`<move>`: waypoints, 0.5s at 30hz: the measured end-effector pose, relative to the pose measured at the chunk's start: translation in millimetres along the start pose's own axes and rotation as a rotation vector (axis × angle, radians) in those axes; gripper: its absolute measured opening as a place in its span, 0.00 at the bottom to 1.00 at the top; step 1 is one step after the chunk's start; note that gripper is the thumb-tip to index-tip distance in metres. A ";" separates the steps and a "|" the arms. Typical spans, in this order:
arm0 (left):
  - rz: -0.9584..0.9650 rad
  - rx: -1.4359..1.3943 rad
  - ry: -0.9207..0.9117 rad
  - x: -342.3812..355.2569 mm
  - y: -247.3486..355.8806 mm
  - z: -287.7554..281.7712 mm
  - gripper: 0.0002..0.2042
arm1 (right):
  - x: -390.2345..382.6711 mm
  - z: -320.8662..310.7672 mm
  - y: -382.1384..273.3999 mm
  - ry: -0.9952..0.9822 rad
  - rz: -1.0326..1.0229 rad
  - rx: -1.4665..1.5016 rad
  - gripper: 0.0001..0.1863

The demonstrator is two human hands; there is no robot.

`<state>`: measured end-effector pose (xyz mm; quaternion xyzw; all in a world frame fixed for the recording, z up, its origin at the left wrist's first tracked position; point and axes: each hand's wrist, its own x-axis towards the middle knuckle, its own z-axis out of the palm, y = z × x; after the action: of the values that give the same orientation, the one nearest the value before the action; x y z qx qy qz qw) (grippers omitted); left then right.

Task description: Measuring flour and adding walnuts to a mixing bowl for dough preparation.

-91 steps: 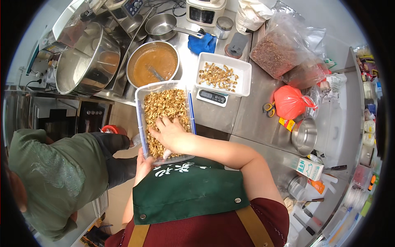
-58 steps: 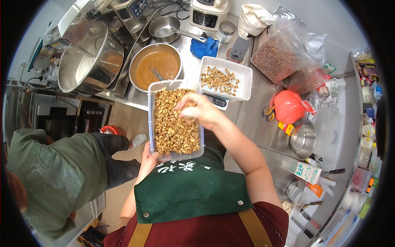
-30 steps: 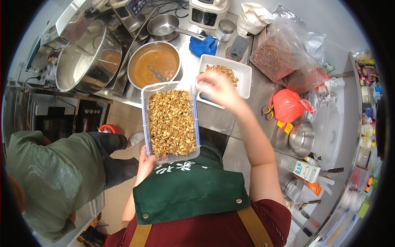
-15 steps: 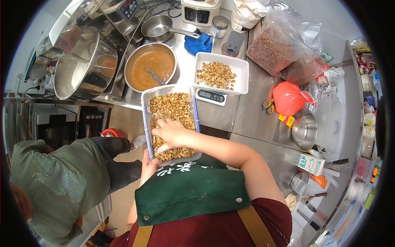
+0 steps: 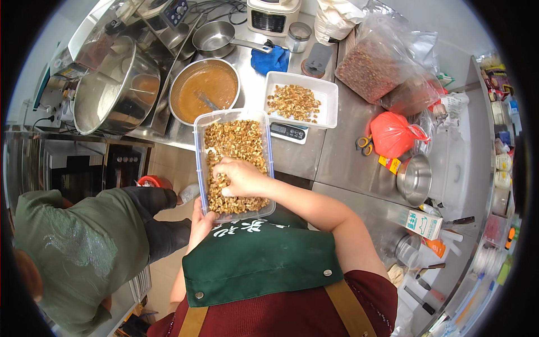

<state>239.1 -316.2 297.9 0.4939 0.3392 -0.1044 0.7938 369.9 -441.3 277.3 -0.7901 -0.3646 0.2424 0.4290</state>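
Observation:
A clear plastic container [image 5: 270, 168] with a blue-edged rim, full of walnut pieces [image 5: 234, 137], is held in front of my apron at the table's edge. My left hand [image 5: 201, 223] grips its near left corner. Inside it, my right hand [image 5: 242, 177] curls its fingers round some walnuts, thumb toward me; the palm hides most of what they hold. Just beyond, a white tray [image 5: 332, 106] with a smaller heap of walnuts rests on a digital scale [image 5: 288, 132].
Left of the tray stands a steel bowl of brown liquid [image 5: 196, 84] with a utensil in it. Behind it is a saucepan [image 5: 214, 38]; farther left, a large mixing bowl [image 5: 104, 104]. Scissors [image 5: 365, 145] and a red bag [image 5: 393, 135] lie right. Another person [image 5: 84, 253] is at left.
My right hand's fingers have drawn together among the walnuts, and the hand has shifted slightly. My left hand keeps its hold on the container, which has barely moved.

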 end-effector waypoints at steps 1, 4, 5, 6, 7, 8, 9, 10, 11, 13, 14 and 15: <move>-0.001 -0.004 0.002 -0.4 1.7 0.8 0.26 | 1.6 -3.3 2.6 0.005 0.009 0.105 0.15; -0.006 0.028 0.003 3.8 4.8 2.0 0.26 | 7.1 -17.2 9.6 -0.033 0.034 0.421 0.11; -0.010 0.064 0.004 5.9 6.0 2.8 0.26 | 9.9 -20.5 14.2 -0.045 0.073 0.582 0.12; -0.011 0.065 0.002 7.9 8.0 5.0 0.26 | 12.8 -25.7 16.4 -0.055 0.113 0.743 0.13; -0.009 0.048 -0.020 9.6 11.2 8.3 0.25 | 13.3 -34.1 18.5 -0.040 0.093 0.798 0.12; -0.006 0.031 -0.042 11.6 13.8 10.9 0.25 | 12.8 -43.5 19.0 -0.025 0.096 0.866 0.11; -0.001 0.051 -0.049 13.6 15.5 11.6 0.24 | 13.5 -56.9 15.4 -0.026 0.160 0.932 0.11; -0.001 0.050 -0.046 15.3 17.2 12.6 0.24 | 13.6 -72.5 10.6 -0.026 0.225 0.997 0.11; -0.001 0.042 -0.061 16.7 18.8 13.5 0.24 | 14.2 -86.3 8.6 -0.004 0.245 1.023 0.11; -0.002 0.035 -0.079 17.8 19.3 13.9 0.24 | 12.5 -119.1 8.8 0.041 0.244 1.056 0.11; 0.005 0.020 -0.078 17.9 18.5 12.6 0.24 | 11.5 -134.8 13.5 0.057 0.224 1.063 0.11; 0.012 0.005 -0.074 17.6 17.9 11.3 0.24 | 11.9 -146.2 23.0 0.166 0.193 1.068 0.11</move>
<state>266.1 -314.1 302.6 0.4940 0.3064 -0.1186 0.8050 487.5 -513.6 332.0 -0.5088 -0.0818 0.3690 0.7735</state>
